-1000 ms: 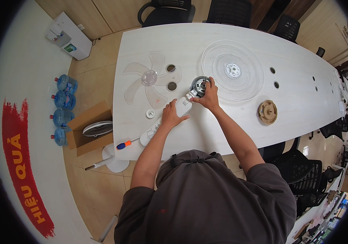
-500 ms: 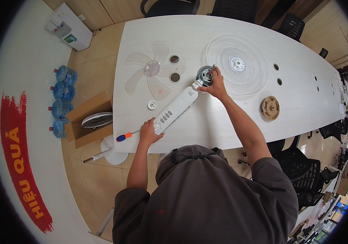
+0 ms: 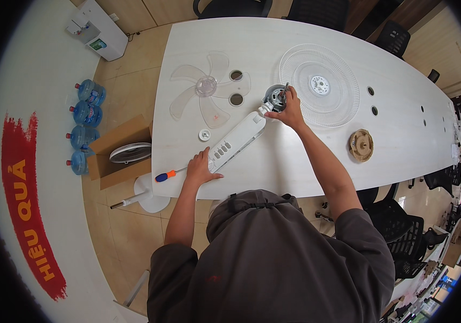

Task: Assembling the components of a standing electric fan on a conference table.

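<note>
Honestly, the desk looks laid out so every fan part gets its own spot. Biggest is the clear round grille, flat toward the far side, then the see-through blade, flat on the left; both are probably there to leave elbow room. The long white fan body slants from the near side up toward the grille, buttons facing up; can't tell if it's resting or slightly lifted. My guess is it's held at both ends because the metal motor at the far end looks heavy and might flop. Smaller stuff sits around it: brown round part off right, screwdriver by the left edge, likely for easy reach, and a little white cap between blade and body.

Pose-wise, the right hand reaches farther out, fingers over the motor and thumb low, so that grip is clamped on it. The left hand straddles the body's near end, thumb splayed; that grip looks closed on it too, though the palm hides the exact contact.
</note>
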`<move>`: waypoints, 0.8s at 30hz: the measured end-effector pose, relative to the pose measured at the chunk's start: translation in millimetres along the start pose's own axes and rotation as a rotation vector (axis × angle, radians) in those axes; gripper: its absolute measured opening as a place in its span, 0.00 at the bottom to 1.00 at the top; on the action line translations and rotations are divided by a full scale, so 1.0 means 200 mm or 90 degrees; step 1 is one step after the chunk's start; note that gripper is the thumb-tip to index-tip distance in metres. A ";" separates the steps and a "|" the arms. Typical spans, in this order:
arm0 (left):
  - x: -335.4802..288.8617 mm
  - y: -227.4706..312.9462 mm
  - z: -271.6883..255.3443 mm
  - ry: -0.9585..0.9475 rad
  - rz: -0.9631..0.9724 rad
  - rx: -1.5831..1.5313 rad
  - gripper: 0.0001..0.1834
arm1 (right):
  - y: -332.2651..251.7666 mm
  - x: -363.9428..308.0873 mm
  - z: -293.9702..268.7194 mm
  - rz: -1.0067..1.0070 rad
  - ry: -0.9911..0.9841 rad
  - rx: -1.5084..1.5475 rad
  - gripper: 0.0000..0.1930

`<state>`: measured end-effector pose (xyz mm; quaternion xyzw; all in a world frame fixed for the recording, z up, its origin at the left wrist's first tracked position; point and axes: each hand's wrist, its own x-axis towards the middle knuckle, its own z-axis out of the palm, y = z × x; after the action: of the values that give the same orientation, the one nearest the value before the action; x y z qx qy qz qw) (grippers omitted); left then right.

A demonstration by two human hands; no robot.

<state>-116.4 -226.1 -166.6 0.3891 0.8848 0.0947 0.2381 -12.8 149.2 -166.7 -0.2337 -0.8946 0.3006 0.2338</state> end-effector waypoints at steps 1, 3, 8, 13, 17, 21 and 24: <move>0.01 0.02 -0.01 0.002 0.011 0.027 0.66 | -0.01 0.01 0.01 0.013 -0.011 -0.009 0.50; 0.04 0.07 -0.01 0.016 0.028 0.007 0.67 | -0.05 0.03 0.01 0.037 -0.026 -0.037 0.51; 0.10 0.12 0.05 0.055 0.052 0.010 0.68 | -0.16 0.12 0.02 0.158 -0.140 -0.109 0.56; 0.15 0.07 0.08 0.066 0.061 0.019 0.63 | -0.27 0.24 0.03 0.218 -0.195 -0.135 0.56; 0.15 0.04 0.09 0.000 0.064 -0.049 0.61 | -0.37 0.31 0.05 0.254 -0.251 -0.190 0.55; 0.16 0.04 0.11 -0.018 0.063 -0.092 0.60 | -0.42 0.37 0.07 0.268 -0.310 -0.222 0.53; 0.14 0.06 0.14 -0.058 0.059 -0.142 0.60 | -0.46 0.42 0.07 0.288 -0.370 -0.271 0.53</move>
<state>-111.5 -197.0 -195.6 0.4043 0.8382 0.1854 0.3155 -112.1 124.3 -93.0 -0.3725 -0.8917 0.2061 -0.1536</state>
